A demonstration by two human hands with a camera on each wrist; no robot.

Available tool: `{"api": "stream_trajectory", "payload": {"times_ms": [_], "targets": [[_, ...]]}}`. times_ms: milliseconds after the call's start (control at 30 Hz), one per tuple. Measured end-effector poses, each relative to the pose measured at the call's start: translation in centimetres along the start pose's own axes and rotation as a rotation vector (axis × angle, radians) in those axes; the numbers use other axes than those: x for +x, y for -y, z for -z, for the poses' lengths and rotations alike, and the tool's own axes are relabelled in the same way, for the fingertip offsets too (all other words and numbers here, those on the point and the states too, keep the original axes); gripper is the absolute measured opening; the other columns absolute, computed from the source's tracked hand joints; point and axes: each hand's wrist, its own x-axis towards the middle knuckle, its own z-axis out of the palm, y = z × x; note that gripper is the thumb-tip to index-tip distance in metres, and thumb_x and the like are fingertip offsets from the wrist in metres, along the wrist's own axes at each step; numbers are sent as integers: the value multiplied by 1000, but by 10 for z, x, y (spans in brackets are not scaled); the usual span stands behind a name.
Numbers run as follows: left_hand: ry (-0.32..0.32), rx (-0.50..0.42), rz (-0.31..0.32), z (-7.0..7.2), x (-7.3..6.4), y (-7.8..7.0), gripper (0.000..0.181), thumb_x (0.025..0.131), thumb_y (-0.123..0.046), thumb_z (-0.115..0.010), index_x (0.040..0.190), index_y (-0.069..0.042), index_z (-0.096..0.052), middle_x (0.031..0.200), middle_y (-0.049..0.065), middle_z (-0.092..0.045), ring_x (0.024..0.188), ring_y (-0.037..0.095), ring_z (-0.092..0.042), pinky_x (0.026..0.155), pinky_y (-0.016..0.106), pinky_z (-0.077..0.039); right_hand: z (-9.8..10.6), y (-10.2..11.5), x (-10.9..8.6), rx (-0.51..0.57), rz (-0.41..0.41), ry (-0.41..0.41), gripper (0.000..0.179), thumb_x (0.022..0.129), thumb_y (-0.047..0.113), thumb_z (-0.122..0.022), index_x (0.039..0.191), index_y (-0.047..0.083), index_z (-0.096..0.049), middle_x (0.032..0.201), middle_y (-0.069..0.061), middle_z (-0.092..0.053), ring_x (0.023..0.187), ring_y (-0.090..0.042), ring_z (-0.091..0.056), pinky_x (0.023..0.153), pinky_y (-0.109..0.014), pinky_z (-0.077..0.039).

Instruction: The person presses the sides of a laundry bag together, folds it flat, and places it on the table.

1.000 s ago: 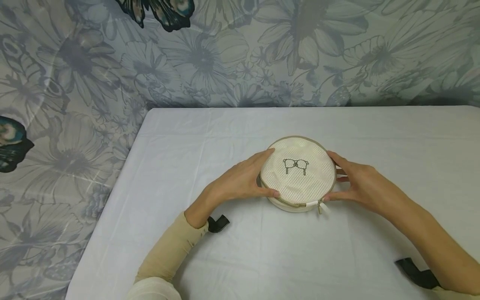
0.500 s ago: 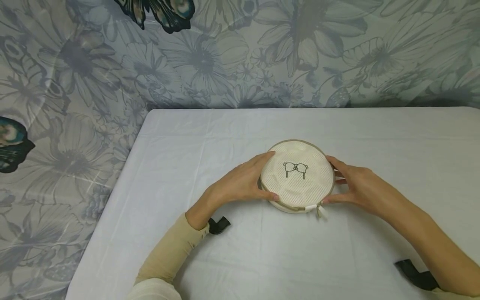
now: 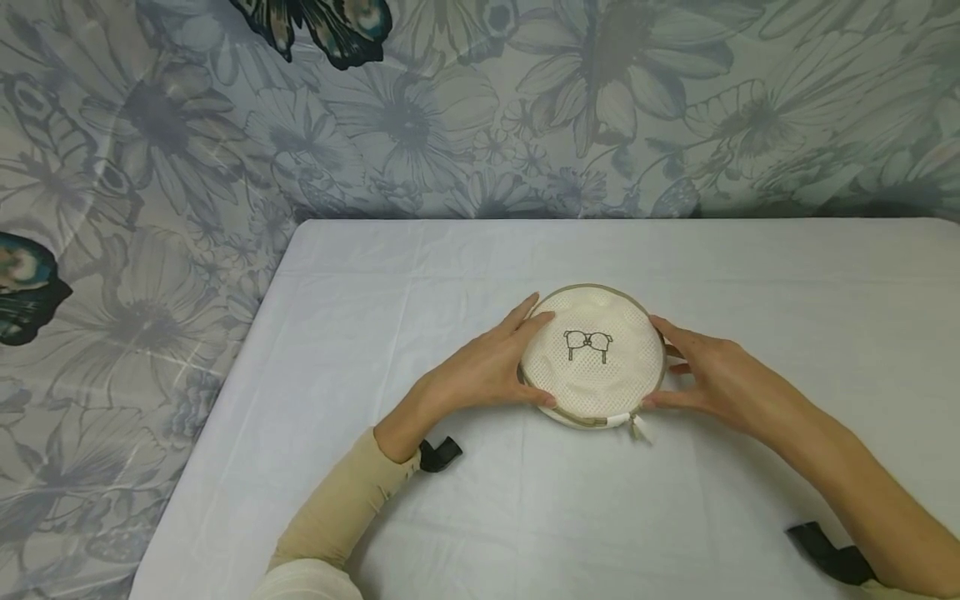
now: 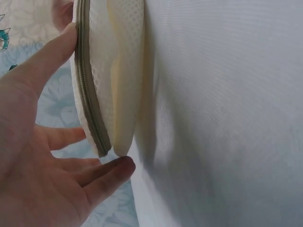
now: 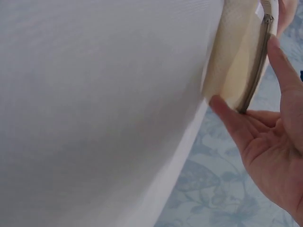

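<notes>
A round, cream mesh laundry bag (image 3: 592, 383) with a bra-like line drawing on top is held between both hands, low over the white table. My left hand (image 3: 487, 367) spans its left rim, thumb at the near edge and fingers toward the far side; one fingertip sticks out beyond the rim. My right hand (image 3: 723, 375) holds the right rim, its thumb close to the zip pull (image 3: 639, 429). In the left wrist view, the thumb touches beside the zip (image 4: 85, 71) and a fingertip meets the lower side. The right wrist view shows fingers under the bag's side wall (image 5: 232, 61).
White cloth covers the table (image 3: 420, 517), whose left edge slants across the head view. Behind and to the left hangs a grey floral curtain (image 3: 405, 117) with butterfly prints. Dark straps (image 3: 441, 454) stick out near the wrists.
The bag has come slightly down in the head view, both hands moving with it, and its lower layer shows less. A left fingertip has spread away from the others at the far rim.
</notes>
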Motion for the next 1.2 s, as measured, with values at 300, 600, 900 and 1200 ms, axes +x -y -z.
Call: {"api": "stream_trajectory", "payload": {"times_ms": [300, 600, 900, 1200], "targets": [[10, 60, -66, 0, 1, -2, 108, 76, -56, -81, 160, -22, -23, 167, 9, -1, 151, 26, -16, 115, 43, -32, -8, 9, 3, -136, -46, 5, 111, 79, 60, -75, 155, -3, -24, 162, -23, -18, 133, -53, -39, 95, -66, -42], [-3, 208, -121, -4, 4, -4, 106, 81, -67, -68, 160, -17, -20, 167, 9, -3, 152, 26, -2, 121, 37, -15, -18, 15, 5, -232, 110, -41, 107, 81, 56, -75, 153, -6, -26, 162, -22, -18, 146, -46, -19, 115, -65, -12], [-17, 297, -133, -6, 7, -11, 104, 83, -67, -66, 159, -11, -21, 165, 13, -10, 152, 25, -5, 122, 33, -7, -25, 28, 14, -283, 166, -33, 104, 82, 56, -74, 153, -4, -29, 161, -25, -18, 146, -47, -19, 117, -60, -12], [22, 331, -146, -13, 8, -14, 107, 82, -68, -65, 160, -11, -19, 165, 15, -5, 152, 28, -2, 122, 35, -8, -32, 30, 14, -261, 196, -18, 105, 82, 51, -77, 151, -11, -28, 161, -28, -13, 147, -47, -15, 117, -55, -19]]}}
